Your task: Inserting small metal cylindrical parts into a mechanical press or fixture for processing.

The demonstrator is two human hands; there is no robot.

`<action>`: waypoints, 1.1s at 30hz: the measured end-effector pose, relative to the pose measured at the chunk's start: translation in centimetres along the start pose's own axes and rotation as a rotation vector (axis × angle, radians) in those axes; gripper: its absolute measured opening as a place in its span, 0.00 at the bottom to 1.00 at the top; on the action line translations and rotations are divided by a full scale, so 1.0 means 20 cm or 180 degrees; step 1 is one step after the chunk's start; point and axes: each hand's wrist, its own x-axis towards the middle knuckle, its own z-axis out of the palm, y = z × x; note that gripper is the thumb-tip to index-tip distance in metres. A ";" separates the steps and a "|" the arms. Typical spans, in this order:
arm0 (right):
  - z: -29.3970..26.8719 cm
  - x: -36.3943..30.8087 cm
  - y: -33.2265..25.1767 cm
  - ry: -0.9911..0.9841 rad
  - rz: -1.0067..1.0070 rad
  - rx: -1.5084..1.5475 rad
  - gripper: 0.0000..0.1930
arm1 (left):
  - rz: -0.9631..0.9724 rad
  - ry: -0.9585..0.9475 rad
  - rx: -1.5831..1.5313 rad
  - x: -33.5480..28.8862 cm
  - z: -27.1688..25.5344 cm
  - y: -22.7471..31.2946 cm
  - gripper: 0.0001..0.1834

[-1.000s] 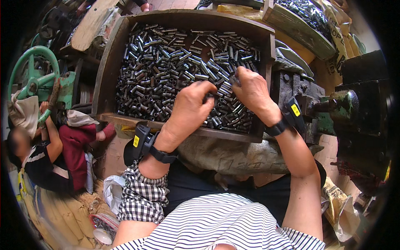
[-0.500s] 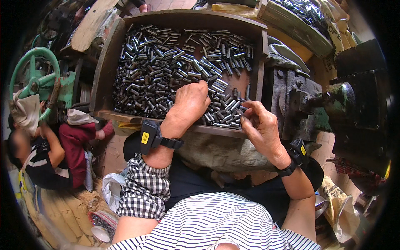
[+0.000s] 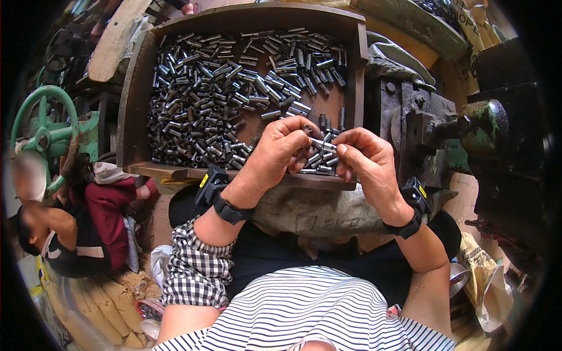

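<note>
A shallow wooden tray in front of me holds a great many short metal tubes, some shiny and some dark. Over its near right part my two hands meet. My left hand is closed, with a short tube showing at its thumb and forefinger. My right hand pinches toward a bright slim metal tube that spans the gap between both hands' fingertips. Below the hands lie several loose tubes. The curled fingers hide part of what each hand holds.
A dark, heavy machine stands close on the right, beside the tray. At left are a green handwheel and a seated person. A grey cloth sack hangs below the tray's near edge. Another wooden tray stands at the far right.
My left hand has moved right, up to my right hand, and a tube now shows between them. Tubes near the tray's front middle have shifted, baring some floor. The whole view has shifted slightly.
</note>
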 end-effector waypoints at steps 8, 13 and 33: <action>-0.02 0.02 0.03 0.0038 0.0040 0.0428 0.06 | 0.0014 0.0014 -0.0193 0.01 0.00 -0.04 0.06; -0.04 0.02 0.02 0.0103 0.0051 0.0540 0.07 | -0.0109 0.0174 -0.0398 0.00 0.02 -0.05 0.07; -0.04 0.04 0.02 0.0223 0.0016 0.0567 0.07 | 0.0021 0.0298 -0.0418 -0.01 0.04 -0.07 0.07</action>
